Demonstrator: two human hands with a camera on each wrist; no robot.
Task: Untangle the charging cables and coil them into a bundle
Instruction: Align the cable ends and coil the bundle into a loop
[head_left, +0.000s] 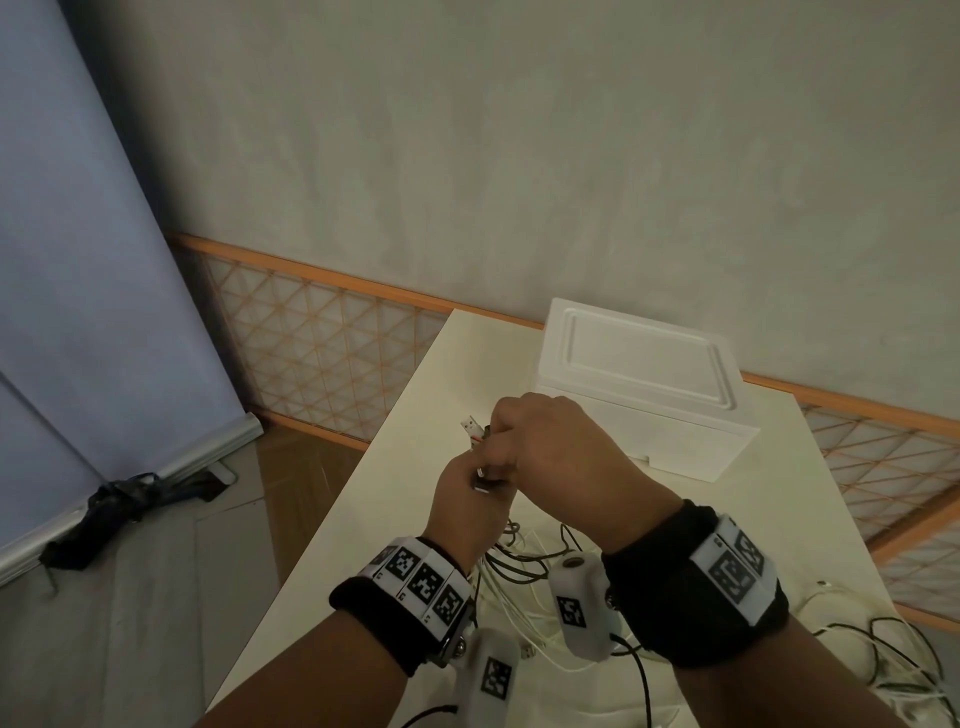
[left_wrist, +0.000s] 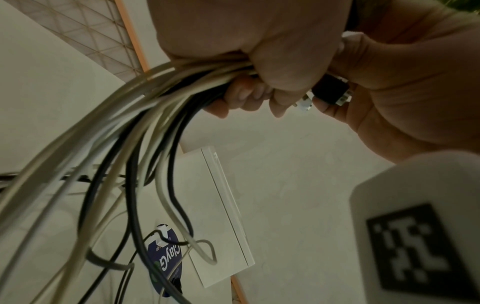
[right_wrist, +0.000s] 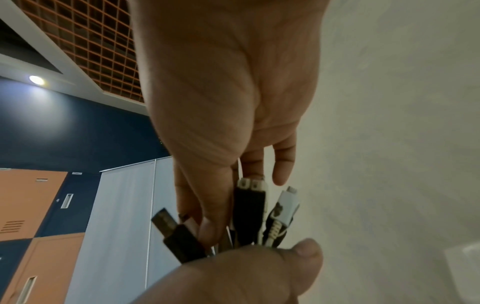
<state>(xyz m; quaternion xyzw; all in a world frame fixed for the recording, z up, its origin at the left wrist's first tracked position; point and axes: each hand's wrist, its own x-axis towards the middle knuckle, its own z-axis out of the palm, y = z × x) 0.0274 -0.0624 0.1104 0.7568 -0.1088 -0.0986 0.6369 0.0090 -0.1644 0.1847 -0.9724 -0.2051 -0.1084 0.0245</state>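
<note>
I hold both hands raised over the cream table (head_left: 358, 525). My left hand (head_left: 462, 504) is a fist round a bundle of white and black charging cables (left_wrist: 155, 102), which droop to the tabletop (head_left: 519, 561). Just above it, my right hand (head_left: 550, 447) pinches the gathered plug ends. A white USB plug (head_left: 471, 427) sticks out to the left of it. The right wrist view shows a black USB plug (right_wrist: 171, 230), two black plugs (right_wrist: 249, 205) and a white plug (right_wrist: 287, 201) between my right hand (right_wrist: 221, 102) and left thumb (right_wrist: 306, 253).
A white box (head_left: 644, 395) stands at the back of the table, just beyond my hands. More loose cables (head_left: 909, 670) lie at the table's right front. To the left, on the floor, lies a black umbrella (head_left: 119, 504) beside a pale blue screen (head_left: 78, 260).
</note>
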